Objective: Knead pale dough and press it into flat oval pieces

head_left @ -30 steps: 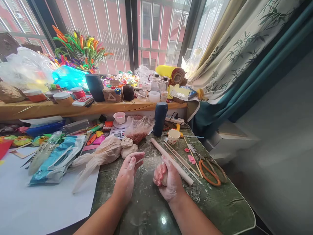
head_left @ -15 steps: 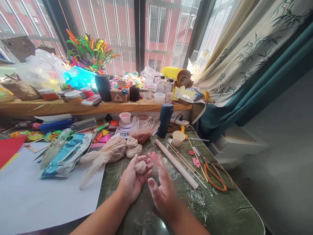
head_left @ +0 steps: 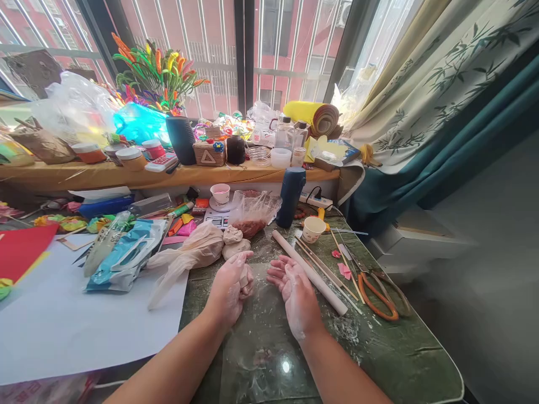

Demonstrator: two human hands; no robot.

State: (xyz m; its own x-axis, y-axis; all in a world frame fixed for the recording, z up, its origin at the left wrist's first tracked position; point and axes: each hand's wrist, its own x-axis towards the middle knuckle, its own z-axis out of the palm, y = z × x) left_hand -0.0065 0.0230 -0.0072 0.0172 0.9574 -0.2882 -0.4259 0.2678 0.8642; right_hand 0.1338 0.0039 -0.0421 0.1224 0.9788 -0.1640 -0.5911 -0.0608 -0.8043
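Note:
My left hand (head_left: 229, 289) is closed around a small lump of pale clay (head_left: 245, 276), part of which shows between thumb and fingers. To its right, my right hand (head_left: 297, 293) is held apart from it, fingers stretched out, palm turned inward, with nothing in it. White powder or clay residue marks both hands. Just beyond the left hand, more pale clay lumps (head_left: 236, 248) lie stacked beside a crumpled translucent plastic bag (head_left: 197, 247). A pale rolling pin (head_left: 311, 273) lies slantwise near my right hand.
Right of the rolling pin are thin sticks (head_left: 328, 269), orange-handled scissors (head_left: 379, 297) and a paper cup (head_left: 314, 229). A dark blue cylinder (head_left: 291, 197) stands behind. White paper (head_left: 126, 331) and a blue-and-white packet (head_left: 126, 255) cover the left. A crowded sill (head_left: 236, 175) runs along the back.
My left hand has turned and closed its fingers around the clay, which lay on its open palm. My right hand has moved away to the right. The view has shifted slightly.

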